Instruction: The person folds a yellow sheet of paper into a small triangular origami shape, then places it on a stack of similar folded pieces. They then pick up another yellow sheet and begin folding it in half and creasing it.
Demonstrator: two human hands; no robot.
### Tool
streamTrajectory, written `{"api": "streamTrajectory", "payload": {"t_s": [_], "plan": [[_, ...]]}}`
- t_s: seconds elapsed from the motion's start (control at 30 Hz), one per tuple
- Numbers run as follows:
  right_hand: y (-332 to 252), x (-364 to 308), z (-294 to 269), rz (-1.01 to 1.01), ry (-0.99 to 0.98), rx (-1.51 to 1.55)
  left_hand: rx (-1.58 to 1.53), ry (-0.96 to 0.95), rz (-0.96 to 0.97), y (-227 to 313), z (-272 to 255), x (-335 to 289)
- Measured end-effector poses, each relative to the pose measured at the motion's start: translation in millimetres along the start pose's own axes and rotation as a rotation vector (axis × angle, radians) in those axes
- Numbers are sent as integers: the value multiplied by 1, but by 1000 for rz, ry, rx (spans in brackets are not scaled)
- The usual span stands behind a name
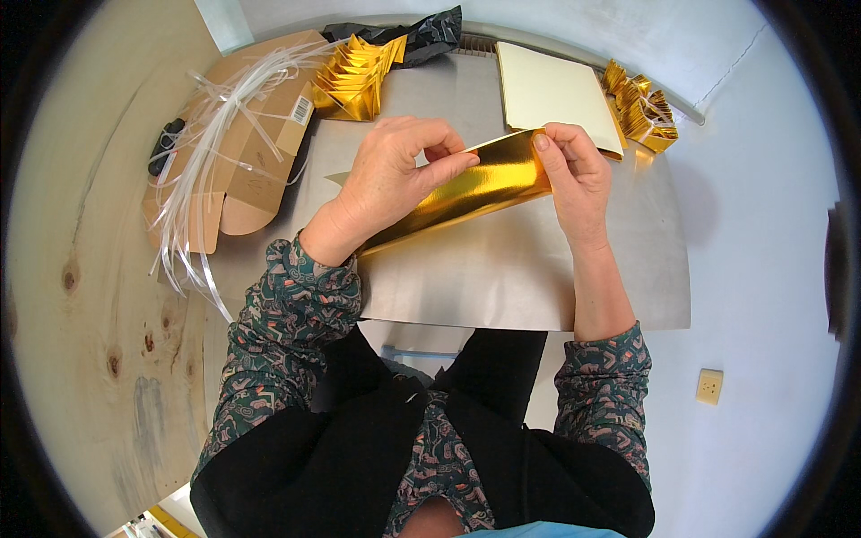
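Observation:
A sheet of shiny gold foil paper (489, 184), folded or bent lengthwise, is held up over the metal table between my two hands. My left hand (395, 170) pinches its upper edge near the middle with thumb and finger. At the right end, my right hand (578, 175) grips the corner, thumb on the gold face. A pale edge of the paper's other side shows along the top, and a pale corner sticks out left of my left wrist. My left hand and wrist hide part of the sheet's left portion.
A cardboard box (260, 193) draped with clear plastic strips (215, 148) stands at the left. Folded gold pieces (350, 90) sit beside it, near a black plastic bag (435, 38). A stack of cream sheets (556, 85) and bundled gold folded pieces (650, 121) lie at the far right of the metal table (466, 291).

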State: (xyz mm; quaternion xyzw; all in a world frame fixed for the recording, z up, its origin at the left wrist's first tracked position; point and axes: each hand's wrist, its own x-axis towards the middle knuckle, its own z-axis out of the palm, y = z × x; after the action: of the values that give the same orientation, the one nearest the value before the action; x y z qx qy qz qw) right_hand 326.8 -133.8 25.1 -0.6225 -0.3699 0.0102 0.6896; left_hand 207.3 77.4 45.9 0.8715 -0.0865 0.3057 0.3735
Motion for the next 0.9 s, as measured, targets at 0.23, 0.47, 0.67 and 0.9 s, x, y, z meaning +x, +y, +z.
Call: {"api": "streamTrajectory", "payload": {"t_s": [0.23,0.47,0.67,0.9], "plan": [[1,0,0,-5,5,1,36,-30,-12,4,-2,1],[3,3,-3,6,84,24,-5,-57,27,5,-9,1],[9,6,-8,-7,145,26,-74,-119,-82,1,-12,-2],[15,10,-17,-21,191,43,-68,-182,-137,-7,-20,-5]]}}
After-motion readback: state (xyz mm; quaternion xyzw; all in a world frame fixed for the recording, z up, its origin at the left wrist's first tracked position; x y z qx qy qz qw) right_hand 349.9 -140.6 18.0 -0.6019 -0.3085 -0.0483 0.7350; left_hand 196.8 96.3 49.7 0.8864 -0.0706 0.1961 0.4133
